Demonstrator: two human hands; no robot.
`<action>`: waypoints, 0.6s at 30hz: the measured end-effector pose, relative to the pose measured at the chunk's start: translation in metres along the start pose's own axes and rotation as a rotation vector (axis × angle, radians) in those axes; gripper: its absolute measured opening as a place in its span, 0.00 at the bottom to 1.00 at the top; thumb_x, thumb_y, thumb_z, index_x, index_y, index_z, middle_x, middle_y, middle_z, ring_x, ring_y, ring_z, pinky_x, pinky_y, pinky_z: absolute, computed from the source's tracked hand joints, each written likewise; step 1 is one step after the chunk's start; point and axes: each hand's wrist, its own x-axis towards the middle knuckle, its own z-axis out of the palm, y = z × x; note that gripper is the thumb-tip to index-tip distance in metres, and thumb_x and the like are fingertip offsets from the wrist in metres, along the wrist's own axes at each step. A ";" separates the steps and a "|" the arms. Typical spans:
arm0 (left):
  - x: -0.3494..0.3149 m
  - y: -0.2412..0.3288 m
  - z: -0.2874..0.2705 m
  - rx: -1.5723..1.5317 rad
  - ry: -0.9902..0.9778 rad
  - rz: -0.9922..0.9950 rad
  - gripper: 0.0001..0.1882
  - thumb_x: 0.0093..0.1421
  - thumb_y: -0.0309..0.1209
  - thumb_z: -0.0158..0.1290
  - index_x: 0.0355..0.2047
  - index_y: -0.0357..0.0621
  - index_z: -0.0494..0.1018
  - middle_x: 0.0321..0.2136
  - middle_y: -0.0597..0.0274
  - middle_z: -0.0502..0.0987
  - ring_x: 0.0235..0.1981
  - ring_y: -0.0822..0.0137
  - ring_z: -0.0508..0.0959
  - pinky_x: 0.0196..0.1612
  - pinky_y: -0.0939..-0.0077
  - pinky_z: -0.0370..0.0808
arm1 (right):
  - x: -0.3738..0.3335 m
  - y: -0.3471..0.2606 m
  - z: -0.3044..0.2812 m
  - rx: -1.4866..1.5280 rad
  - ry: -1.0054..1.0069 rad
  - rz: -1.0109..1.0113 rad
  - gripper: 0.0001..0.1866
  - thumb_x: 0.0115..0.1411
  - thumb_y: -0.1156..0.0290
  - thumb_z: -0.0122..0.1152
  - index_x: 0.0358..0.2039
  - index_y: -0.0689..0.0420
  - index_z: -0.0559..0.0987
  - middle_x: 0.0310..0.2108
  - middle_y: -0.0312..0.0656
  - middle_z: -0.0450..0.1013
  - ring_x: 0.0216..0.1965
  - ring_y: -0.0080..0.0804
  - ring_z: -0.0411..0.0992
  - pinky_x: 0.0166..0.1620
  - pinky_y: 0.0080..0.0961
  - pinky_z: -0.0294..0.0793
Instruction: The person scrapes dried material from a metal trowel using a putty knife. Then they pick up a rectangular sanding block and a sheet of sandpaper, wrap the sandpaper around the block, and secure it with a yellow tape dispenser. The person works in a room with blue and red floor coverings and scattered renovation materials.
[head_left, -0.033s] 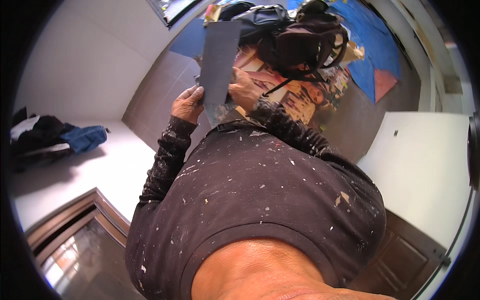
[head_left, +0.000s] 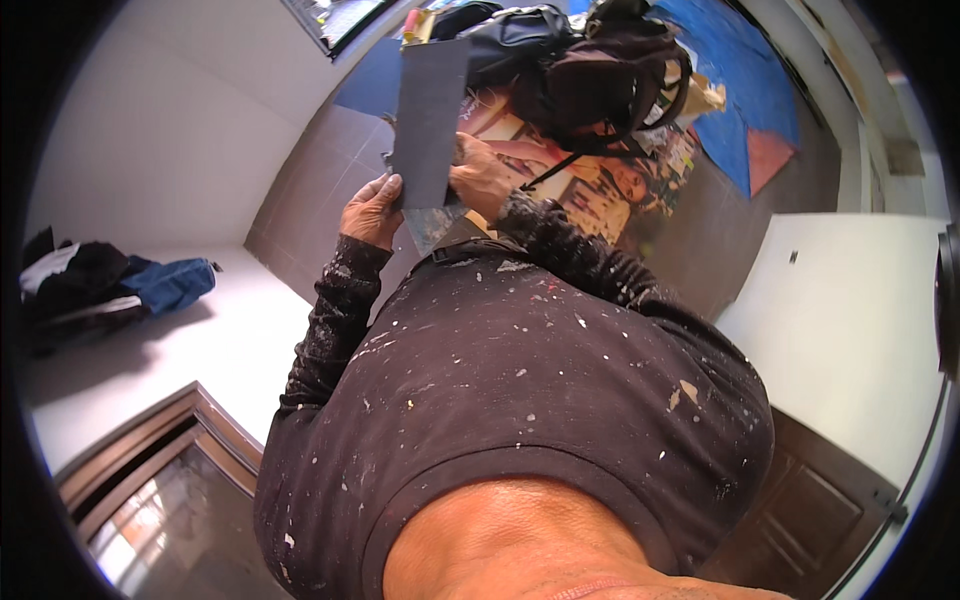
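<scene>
A flat, dark grey rectangular sheet point(head_left: 431, 120) stands lengthwise in front of my waist. My left hand point(head_left: 371, 210) grips its lower left edge, thumb on the near face and the other fingers mostly behind it. At the lower right edge, my right hand point(head_left: 482, 178) is closed on the sheet with curled fingers, its fingertips partly hidden. Small dark bits point(head_left: 388, 160) show just past the sheet's left edge; I cannot make out what they are. Both dark sleeves are spattered with paint.
Dark bags point(head_left: 600, 85) sit on a printed sheet point(head_left: 590, 190) on the floor ahead. A blue tarp point(head_left: 745, 110) lies at the far right. Clothes point(head_left: 165, 280) rest on a white surface at left. A white panel point(head_left: 830, 310) stands at right, above a brown door point(head_left: 800, 510).
The grey sheet and both hands have shifted slightly to the left. My grip on the sheet looks the same.
</scene>
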 end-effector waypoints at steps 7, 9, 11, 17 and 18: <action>-0.006 0.015 0.006 0.220 0.090 -0.009 0.16 0.64 0.34 0.59 0.48 0.40 0.74 0.41 0.62 0.79 0.38 0.71 0.79 0.41 0.77 0.81 | -0.002 -0.007 -0.004 0.096 0.036 -0.003 0.17 0.61 0.73 0.62 0.48 0.67 0.72 0.44 0.45 0.77 0.44 0.28 0.75 0.47 0.24 0.76; -0.010 0.015 0.015 0.325 0.111 0.014 0.20 0.63 0.34 0.60 0.52 0.39 0.72 0.41 0.60 0.79 0.38 0.72 0.80 0.39 0.78 0.81 | -0.005 -0.008 -0.011 0.105 0.028 0.004 0.16 0.61 0.73 0.62 0.47 0.67 0.73 0.43 0.44 0.77 0.42 0.28 0.76 0.45 0.24 0.77; -0.011 0.017 0.026 0.415 0.129 0.006 0.24 0.62 0.33 0.61 0.55 0.38 0.68 0.40 0.58 0.79 0.38 0.72 0.80 0.37 0.78 0.81 | -0.006 -0.009 -0.012 0.175 -0.028 -0.006 0.15 0.61 0.74 0.62 0.47 0.66 0.73 0.41 0.43 0.78 0.41 0.28 0.76 0.43 0.23 0.78; -0.010 0.025 0.031 0.339 0.094 0.157 0.35 0.56 0.27 0.65 0.60 0.35 0.61 0.37 0.52 0.80 0.35 0.68 0.82 0.35 0.77 0.82 | -0.011 -0.014 -0.011 0.197 -0.028 -0.003 0.12 0.63 0.73 0.60 0.46 0.62 0.76 0.40 0.40 0.78 0.38 0.24 0.76 0.39 0.22 0.77; -0.011 0.024 0.034 0.335 0.099 0.186 0.36 0.56 0.27 0.66 0.60 0.35 0.60 0.36 0.51 0.80 0.35 0.67 0.82 0.34 0.78 0.82 | -0.014 -0.013 -0.011 0.203 -0.019 -0.017 0.11 0.64 0.73 0.59 0.46 0.62 0.76 0.41 0.40 0.78 0.39 0.24 0.76 0.39 0.21 0.77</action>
